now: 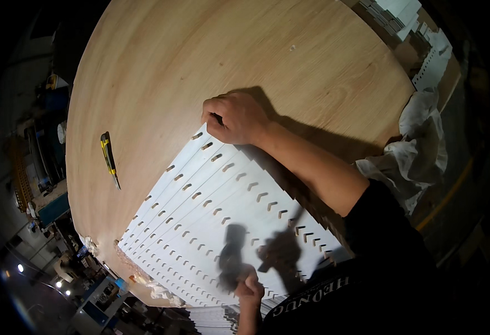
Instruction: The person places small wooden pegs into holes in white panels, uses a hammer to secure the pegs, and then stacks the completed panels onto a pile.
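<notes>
A row of long white slotted strips (186, 187) lies side by side and overlapping on the wooden table, with slanted and angled holes along them. My right hand (234, 118) is curled closed at the far end of the strips, its fingers gripping their edge. My left hand (249, 286) is closed low over the near part of the strips. Just beyond it is a dark grey blurred shape (231, 251); what the left hand holds cannot be made out. A hand-shaped shadow falls on the strips to its right.
A yellow and black utility knife (108, 156) lies on the wooden table (144, 72) to the left, blade out. White crumpled wrapping (418, 142) hangs at the right edge. More white slotted pieces (433, 61) are stacked at the far right. Equipment crowds beyond the left edge.
</notes>
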`<state>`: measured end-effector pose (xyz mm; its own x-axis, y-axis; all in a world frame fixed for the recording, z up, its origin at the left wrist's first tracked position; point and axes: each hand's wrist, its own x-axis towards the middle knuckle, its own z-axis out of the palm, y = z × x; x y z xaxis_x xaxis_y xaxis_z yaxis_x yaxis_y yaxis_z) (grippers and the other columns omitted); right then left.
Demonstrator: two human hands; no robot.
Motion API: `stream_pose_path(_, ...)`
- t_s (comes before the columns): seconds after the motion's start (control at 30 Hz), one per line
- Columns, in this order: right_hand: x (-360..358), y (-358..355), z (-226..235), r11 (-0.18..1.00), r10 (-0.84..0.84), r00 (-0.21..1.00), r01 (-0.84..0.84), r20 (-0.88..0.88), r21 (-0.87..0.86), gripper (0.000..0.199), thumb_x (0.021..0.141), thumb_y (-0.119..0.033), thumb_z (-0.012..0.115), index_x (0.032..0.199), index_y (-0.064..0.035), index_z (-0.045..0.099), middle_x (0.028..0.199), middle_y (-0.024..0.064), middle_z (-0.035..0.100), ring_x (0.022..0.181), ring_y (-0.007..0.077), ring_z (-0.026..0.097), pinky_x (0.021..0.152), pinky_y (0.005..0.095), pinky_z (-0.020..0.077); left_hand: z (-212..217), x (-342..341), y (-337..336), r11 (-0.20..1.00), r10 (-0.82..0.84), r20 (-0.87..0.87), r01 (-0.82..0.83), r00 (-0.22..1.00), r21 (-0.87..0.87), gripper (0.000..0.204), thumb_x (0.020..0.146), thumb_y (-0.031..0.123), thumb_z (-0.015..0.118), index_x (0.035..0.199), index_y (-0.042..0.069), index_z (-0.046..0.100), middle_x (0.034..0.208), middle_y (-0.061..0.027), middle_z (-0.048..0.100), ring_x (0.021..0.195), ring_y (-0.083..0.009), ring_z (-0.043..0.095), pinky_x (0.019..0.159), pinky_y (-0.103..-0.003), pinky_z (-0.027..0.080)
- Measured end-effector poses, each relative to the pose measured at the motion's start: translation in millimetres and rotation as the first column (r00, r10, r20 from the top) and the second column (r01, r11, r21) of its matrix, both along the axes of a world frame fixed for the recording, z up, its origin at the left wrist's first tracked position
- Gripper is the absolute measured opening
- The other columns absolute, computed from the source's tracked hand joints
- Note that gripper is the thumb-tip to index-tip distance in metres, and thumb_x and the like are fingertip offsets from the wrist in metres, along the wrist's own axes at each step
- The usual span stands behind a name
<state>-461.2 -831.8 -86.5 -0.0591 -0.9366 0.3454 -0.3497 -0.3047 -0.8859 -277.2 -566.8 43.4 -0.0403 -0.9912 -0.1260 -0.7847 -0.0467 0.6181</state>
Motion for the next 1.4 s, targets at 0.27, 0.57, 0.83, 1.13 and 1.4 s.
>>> stream_pose_path(0.27, -4, 2, 1, 1.0, 0.008, 0.999, -0.007, -0.037, 0.02, 0.01, 0.075, -0.014, 0.054, 0.069, -0.009, 0.06, 0.065, 0.0069, 0.064, 0.062, 0.0272, 0.062, 0.06, 0.0369, 0.0493, 7, 6, 18, 0.972, 0.027, 0.055, -0.039, 0.998, 0.232, 0.021, 0.088, 0.024, 0.048, 0.093, 0.004, 0.056, 0.069, -0.02, 0.06, 0.063, -0.0426, 0.058, 0.057, -0.045, 0.046)
stream_pose_path(0.57, -33, 59, 6, 0.969, 0.129, 0.985, -0.149, 0.114, 0.196, 0.036, 0.088, -0.015, 0.046, 0.122, -0.0075, 0.054, 0.11, 0.0155, 0.062, 0.102, 0.0282, 0.059, 0.087, 0.034, 0.0457, 5, -5, 37, 0.949, 0.153, 0.139, -0.185, 0.978, 0.255, 0.014, 0.088, 0.016, 0.05, 0.091, 0.003, 0.056, 0.07, -0.0206, 0.06, 0.065, -0.0412, 0.059, 0.059, -0.044, 0.046)
stream_pose_path(0.83, -64, 237, 26, 0.957, 0.204, 0.978, -0.19, -0.042, 0.22, 0.052, 0.085, -0.025, 0.055, 0.133, -0.0085, 0.043, 0.123, 0.0159, 0.055, 0.113, 0.0333, 0.051, 0.103, 0.0434, 0.0328, 20, -24, 42, 0.955, 0.21, 0.011, -0.207, 0.978, 0.212, 0.02, 0.092, 0.021, 0.049, 0.09, 0.002, 0.052, 0.069, -0.0243, 0.058, 0.065, -0.0453, 0.056, 0.056, -0.048, 0.042)
stream_pose_path(1.13, -62, 252, 21, 0.98, 0.114, 0.993, -0.107, -0.036, 0.169, 0.045, 0.084, -0.026, 0.059, 0.126, -0.0101, 0.054, 0.117, 0.0134, 0.06, 0.109, 0.0277, 0.055, 0.102, 0.0415, 0.0335, 23, -43, 56, 0.967, 0.117, 0.169, -0.151, 0.979, 0.204, 0.022, 0.092, 0.024, 0.049, 0.092, 0.002, 0.052, 0.068, -0.0235, 0.059, 0.065, -0.0442, 0.057, 0.058, -0.047, 0.043)
stream_pose_path(1.4, -65, 249, 18, 0.98, 0.153, 0.981, -0.135, -0.118, 0.147, 0.046, 0.084, -0.03, 0.057, 0.126, -0.0116, 0.054, 0.118, 0.0083, 0.061, 0.111, 0.0246, 0.056, 0.103, 0.0381, 0.0332, 17, -34, 66, 0.977, 0.134, 0.139, -0.154, 0.981, 0.147, 0.028, 0.095, 0.028, 0.044, 0.088, 0.001, 0.049, 0.061, -0.0204, 0.05, 0.053, -0.0355, 0.05, 0.052, -0.041, 0.04)
